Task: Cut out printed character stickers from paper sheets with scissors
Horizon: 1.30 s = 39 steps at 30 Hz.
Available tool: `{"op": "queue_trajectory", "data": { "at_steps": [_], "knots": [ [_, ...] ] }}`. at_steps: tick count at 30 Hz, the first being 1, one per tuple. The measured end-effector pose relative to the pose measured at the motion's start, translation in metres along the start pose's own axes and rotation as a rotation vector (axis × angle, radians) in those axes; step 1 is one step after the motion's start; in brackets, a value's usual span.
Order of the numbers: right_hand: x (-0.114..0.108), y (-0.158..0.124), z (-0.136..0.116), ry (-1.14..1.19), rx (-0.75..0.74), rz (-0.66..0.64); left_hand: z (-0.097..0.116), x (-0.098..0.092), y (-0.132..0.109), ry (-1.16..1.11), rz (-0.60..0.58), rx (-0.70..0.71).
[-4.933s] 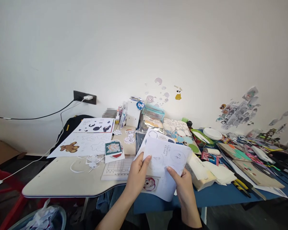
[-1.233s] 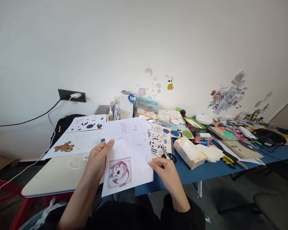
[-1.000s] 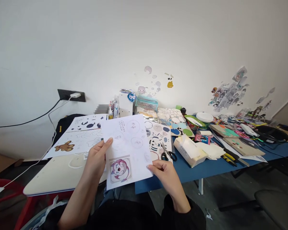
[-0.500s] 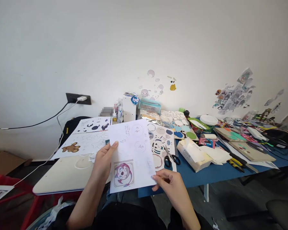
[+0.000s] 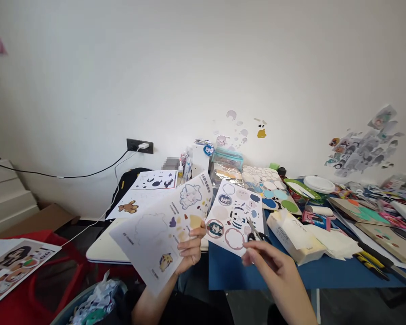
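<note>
White printed sheet (image 5: 165, 225), blue tabletop (image 5: 232, 273)

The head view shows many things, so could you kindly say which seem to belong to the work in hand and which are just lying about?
Likely in use:
printed sheet, held in the left hand
perhaps scissors and patterned sheet, near the right hand

Apparently lying about:
tissue pack
brown bear cutout
teal-topped pouch

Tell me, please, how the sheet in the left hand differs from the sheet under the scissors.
The held sheet is raised and tilted in the left hand; the table sheet lies on the blue table. The held sheet carries outlines and small coloured pictures; the table sheet has rings, discs and dark shapes. Scissors overlap the table sheet, but not the held sheet. Both are white printed paper.
</note>
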State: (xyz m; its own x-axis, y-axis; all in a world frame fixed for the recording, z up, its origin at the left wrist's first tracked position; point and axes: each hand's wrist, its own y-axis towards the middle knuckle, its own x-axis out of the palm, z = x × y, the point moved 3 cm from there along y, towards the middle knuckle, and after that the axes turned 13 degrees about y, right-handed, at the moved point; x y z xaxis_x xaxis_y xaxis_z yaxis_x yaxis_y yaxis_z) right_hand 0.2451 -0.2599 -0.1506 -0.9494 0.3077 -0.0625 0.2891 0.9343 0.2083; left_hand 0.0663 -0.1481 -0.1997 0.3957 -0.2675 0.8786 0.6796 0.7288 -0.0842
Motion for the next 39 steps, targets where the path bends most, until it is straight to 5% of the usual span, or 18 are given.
{"op": "queue_trajectory", "data": {
  "at_steps": [3, 6, 8, 11, 13, 16, 18, 24, 27, 31, 36, 39],
  "knots": [
    [0.005, 0.021, -0.022, -0.156, -0.255, 0.055, -0.013, 0.003, -0.005, -0.124, -0.103, -0.217],
    [0.021, 0.037, -0.071, -0.420, -0.706, 0.006, -0.025, 0.004, -0.006, -0.098, -0.147, -0.366],
    [0.042, 0.044, -0.102, -0.578, -0.961, -0.165, -0.033, 0.005, -0.004, -0.053, -0.159, -0.429],
    [0.074, 0.053, -0.122, -0.805, -1.063, -0.469, -0.043, 0.009, -0.003, 0.016, -0.178, -0.521],
    [0.083, 0.059, -0.119, -0.886, -1.021, -0.583, -0.047, 0.011, -0.005, 0.052, -0.199, -0.570],
    [0.071, 0.068, -0.106, -0.823, -0.970, -0.524, -0.049, 0.008, -0.012, 0.137, -0.239, -0.608],
    [0.051, 0.073, -0.097, -0.709, -0.934, -0.382, -0.046, 0.003, -0.015, 0.238, -0.244, -0.514],
    [-0.001, 0.074, -0.065, -0.444, -0.658, 0.282, -0.025, 0.007, -0.010, 0.344, 0.014, 0.191],
    [-0.003, 0.064, -0.046, -0.419, -0.609, 0.431, -0.024, 0.020, -0.004, 0.560, 0.223, 0.270],
    [-0.021, 0.047, -0.013, -0.410, -0.440, 0.391, -0.007, 0.024, 0.002, 0.782, 0.455, 0.408],
    [-0.057, 0.037, 0.042, -0.761, -0.077, 0.260, 0.036, 0.009, -0.004, 1.264, 0.750, 0.563],
    [-0.054, 0.045, 0.063, -0.894, -0.016, 0.206, 0.044, 0.006, -0.006, 1.388, 0.784, 0.612]
  ]
}}
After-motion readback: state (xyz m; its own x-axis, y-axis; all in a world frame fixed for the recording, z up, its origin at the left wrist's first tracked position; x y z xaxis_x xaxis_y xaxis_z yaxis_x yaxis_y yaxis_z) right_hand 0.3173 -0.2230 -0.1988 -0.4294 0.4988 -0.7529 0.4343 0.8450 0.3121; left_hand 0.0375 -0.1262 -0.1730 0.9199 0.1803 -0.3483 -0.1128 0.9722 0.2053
